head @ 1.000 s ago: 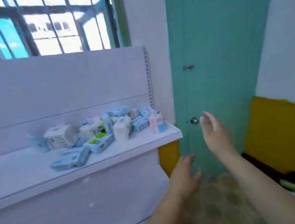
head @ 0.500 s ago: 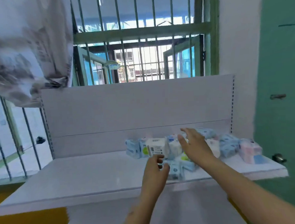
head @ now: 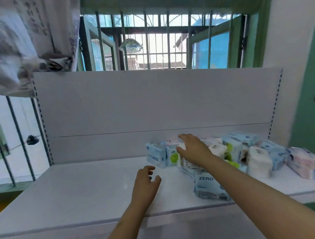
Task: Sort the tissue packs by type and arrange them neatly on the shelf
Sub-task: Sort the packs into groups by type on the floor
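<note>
A patterned cloth (head: 23, 45) hangs at the upper left, in front of a barred window (head: 160, 38). Below runs the white shelf (head: 84, 191), its left half bare. The left hand (head: 146, 185) hovers over the shelf's middle, fingers loosely curled, its grip holding nothing. Just right of it, a blue ZERO tissue pack (head: 155, 156) stands upright by the back panel. The right hand (head: 192, 150) reaches over the pile with fingers spread, grip open; whether it touches a pack is unclear. Another ZERO pack (head: 207, 187) lies near the front edge. Further right sit a white fluffy-looking pack (head: 259, 162) and a pink-and-blue pack (head: 306, 162).
</note>
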